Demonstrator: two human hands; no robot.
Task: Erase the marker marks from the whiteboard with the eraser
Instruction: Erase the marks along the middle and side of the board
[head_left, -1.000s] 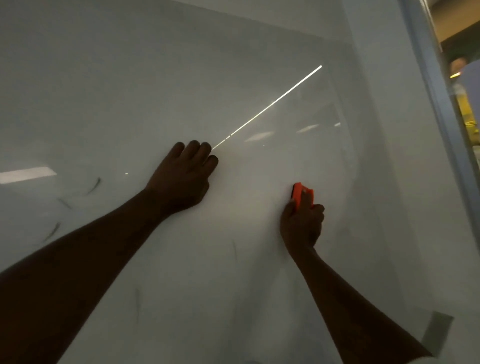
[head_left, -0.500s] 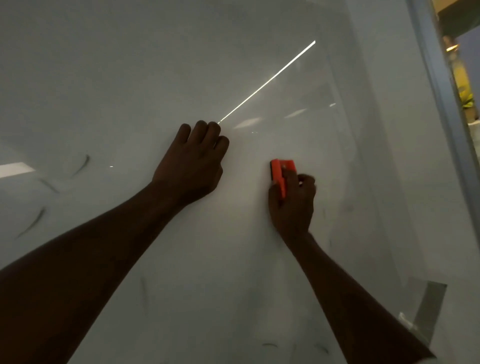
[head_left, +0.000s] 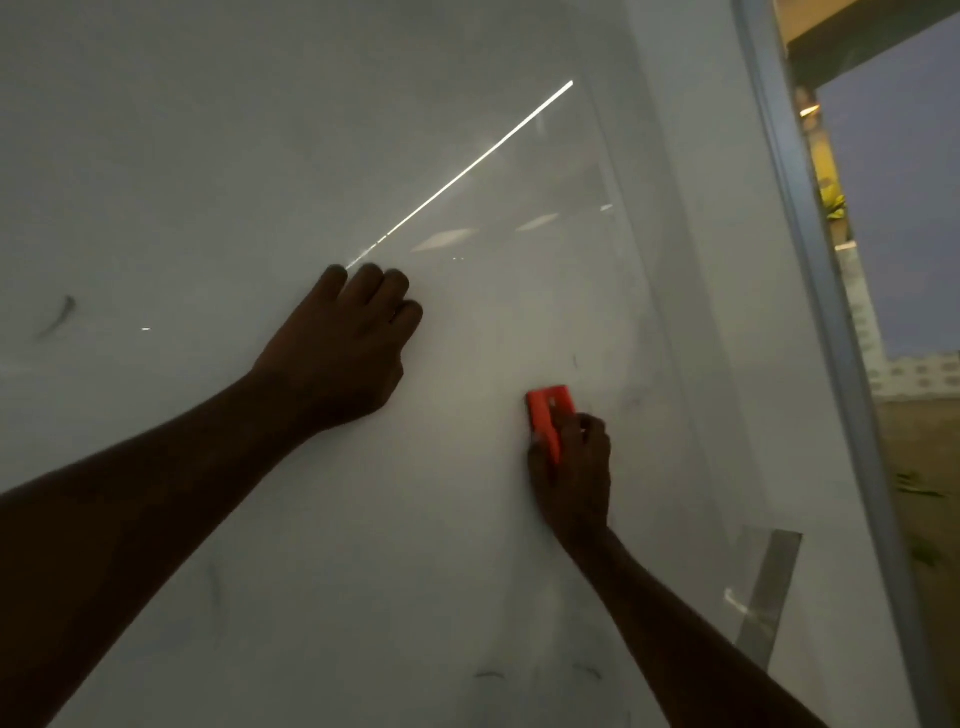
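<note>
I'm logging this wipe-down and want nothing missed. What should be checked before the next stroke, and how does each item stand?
1. Eraser gripped: ok, the right hand is closed on the orange eraser.
2. Eraser against the whiteboard: looks ok; the contact face is hidden.
3. Board steadied: ok, the left hand rests on it.
4. Marks left: not ok, a dark stroke at far left and short strokes near the bottom.
5. Faint marks near the eraser: cannot tell whether ink or reflection.
</note>
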